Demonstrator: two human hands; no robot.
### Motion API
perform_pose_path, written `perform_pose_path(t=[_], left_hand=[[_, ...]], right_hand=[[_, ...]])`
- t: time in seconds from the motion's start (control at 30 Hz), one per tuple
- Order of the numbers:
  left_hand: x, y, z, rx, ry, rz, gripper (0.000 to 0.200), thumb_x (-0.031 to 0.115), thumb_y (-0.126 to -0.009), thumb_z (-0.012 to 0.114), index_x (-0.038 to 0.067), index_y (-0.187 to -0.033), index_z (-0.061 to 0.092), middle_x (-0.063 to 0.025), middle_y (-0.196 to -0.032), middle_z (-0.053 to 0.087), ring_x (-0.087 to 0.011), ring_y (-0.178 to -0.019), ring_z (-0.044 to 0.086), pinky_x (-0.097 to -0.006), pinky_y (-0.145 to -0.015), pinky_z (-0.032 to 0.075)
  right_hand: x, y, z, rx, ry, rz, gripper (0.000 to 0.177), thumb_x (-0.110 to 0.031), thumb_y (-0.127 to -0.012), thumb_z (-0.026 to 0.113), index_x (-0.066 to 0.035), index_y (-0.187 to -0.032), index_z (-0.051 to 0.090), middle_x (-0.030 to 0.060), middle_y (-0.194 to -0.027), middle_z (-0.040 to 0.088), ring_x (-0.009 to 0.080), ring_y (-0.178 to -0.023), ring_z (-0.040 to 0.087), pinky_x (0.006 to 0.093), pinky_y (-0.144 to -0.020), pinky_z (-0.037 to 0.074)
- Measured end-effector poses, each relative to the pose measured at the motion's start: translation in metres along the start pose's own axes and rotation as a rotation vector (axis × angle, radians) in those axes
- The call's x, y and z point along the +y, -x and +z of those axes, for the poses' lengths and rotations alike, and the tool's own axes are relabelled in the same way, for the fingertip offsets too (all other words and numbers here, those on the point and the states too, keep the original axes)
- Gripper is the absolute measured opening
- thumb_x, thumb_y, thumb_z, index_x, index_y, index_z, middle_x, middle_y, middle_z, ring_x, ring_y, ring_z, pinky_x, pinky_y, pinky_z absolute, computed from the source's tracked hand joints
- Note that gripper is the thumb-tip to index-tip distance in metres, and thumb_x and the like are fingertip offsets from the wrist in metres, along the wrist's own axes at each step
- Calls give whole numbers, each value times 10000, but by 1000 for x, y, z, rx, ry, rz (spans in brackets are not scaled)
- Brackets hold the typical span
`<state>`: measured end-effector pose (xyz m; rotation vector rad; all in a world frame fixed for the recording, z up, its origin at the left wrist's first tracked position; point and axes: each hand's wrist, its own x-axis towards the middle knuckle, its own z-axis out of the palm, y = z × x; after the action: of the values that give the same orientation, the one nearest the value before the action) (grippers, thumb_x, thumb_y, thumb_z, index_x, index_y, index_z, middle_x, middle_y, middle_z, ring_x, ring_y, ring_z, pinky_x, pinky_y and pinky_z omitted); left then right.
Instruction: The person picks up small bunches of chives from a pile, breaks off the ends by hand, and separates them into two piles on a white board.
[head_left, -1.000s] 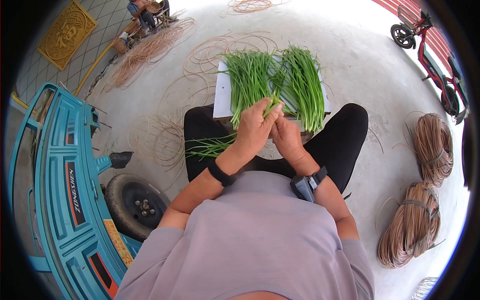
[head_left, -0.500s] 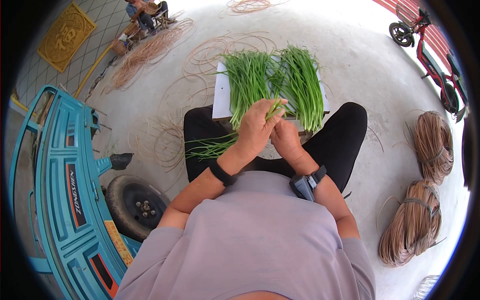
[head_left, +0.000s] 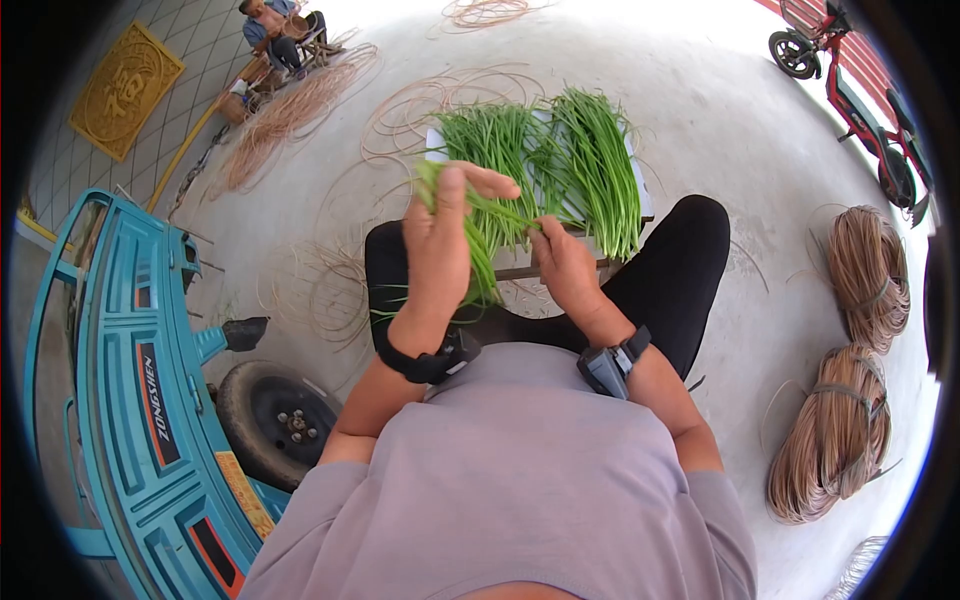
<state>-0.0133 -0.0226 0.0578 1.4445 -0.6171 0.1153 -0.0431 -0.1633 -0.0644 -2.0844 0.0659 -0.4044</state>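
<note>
Over my lap, my left hand is raised with its thumb up and a finger stretched to the right. It holds a small bunch of green chives, whose ends hang below it; the upper ends are blurred. My right hand, lower and to the right, pinches a thin chive stalk that runs across toward the left hand. Just beyond both hands, two piles of chives, a left pile and a right pile, lie side by side on a white board.
A blue three-wheeler body and its tyre stand close on my left. Coiled cane bundles lie on the right, with a red scooter beyond. Loose strands spread over the floor near a seated person.
My hands were together before the board; now they are apart. The left has moved left with the chives, while the right stays near its place, pinching a stalk.
</note>
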Motion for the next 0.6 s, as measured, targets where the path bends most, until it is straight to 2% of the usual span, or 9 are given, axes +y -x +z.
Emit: perform_pose_path(t=[0.03,0.07,0.1,0.17,0.3,0.37,0.47,0.5,0.6], left_hand=[[8,-1,-5,70,106,-20,426,375,-1031,394,30,-899,608,-77,-873,668,-140,-770,632,-285,-774,465],[16,-2,-10,109,267,13,393,396,-1016,426,50,-918,585,-67,-854,661,-147,-759,645,-314,-727,485],[22,-4,-19,205,307,18,362,404,-1005,449,68,-944,566,-49,-791,627,-135,-705,616,-327,-690,495],[51,-5,-37,205,475,71,334,394,-1008,452,84,-922,542,27,-662,476,-83,-532,421,-272,-569,410],[109,8,-80,233,189,343,354,385,-1011,454,53,-925,537,52,-613,348,-43,-498,317,-219,-477,285],[138,20,-65,788,-248,603,369,359,-1001,490,-4,-963,549,54,-595,321,-31,-488,280,-187,-448,224],[138,28,-79,833,-538,911,355,301,-989,526,-53,-988,560,54,-581,301,-29,-479,261,-183,-442,196],[134,30,-84,815,-545,898,276,222,-974,552,-50,-1007,586,53,-589,336,-25,-474,269,-184,-445,195],[109,28,-76,643,-564,526,187,160,-953,568,11,-1030,650,58,-662,458,-5,-539,296,-187,-483,222]], right_hand=[[-1,-1,-1,11,-15,44,172,-233,-956,511,-84,-1038,534,160,-713,632,387,-695,611,468,-607,451],[-1,-2,-2,22,-31,89,172,-232,-958,506,-84,-1040,536,149,-707,635,381,-690,614,462,-610,454],[2,-3,-1,50,-99,97,168,-219,-964,501,-75,-1042,538,123,-683,621,310,-612,590,414,-569,449],[12,-4,2,105,-234,114,163,-195,-977,489,-58,-1047,542,71,-636,595,168,-456,542,319,-487,441],[16,-5,-3,195,-31,79,191,-192,-936,530,-58,-1072,541,118,-778,641,271,-622,617,385,-595,483],[12,-3,-7,243,196,-47,244,-213,-905,555,-71,-1102,535,153,-906,661,342,-790,650,452,-701,491],[11,3,-7,82,398,41,300,-232,-876,591,-63,-1110,508,191,-1024,638,363,-840,646,485,-714,496],[11,4,-6,17,438,68,312,-244,-871,595,-63,-1107,501,190,-999,645,368,-838,645,493,-713,495],[14,6,-4,-145,515,131,332,-273,-865,598,-59,-1094,487,183,-926,662,379,-837,644,511,-707,494]])
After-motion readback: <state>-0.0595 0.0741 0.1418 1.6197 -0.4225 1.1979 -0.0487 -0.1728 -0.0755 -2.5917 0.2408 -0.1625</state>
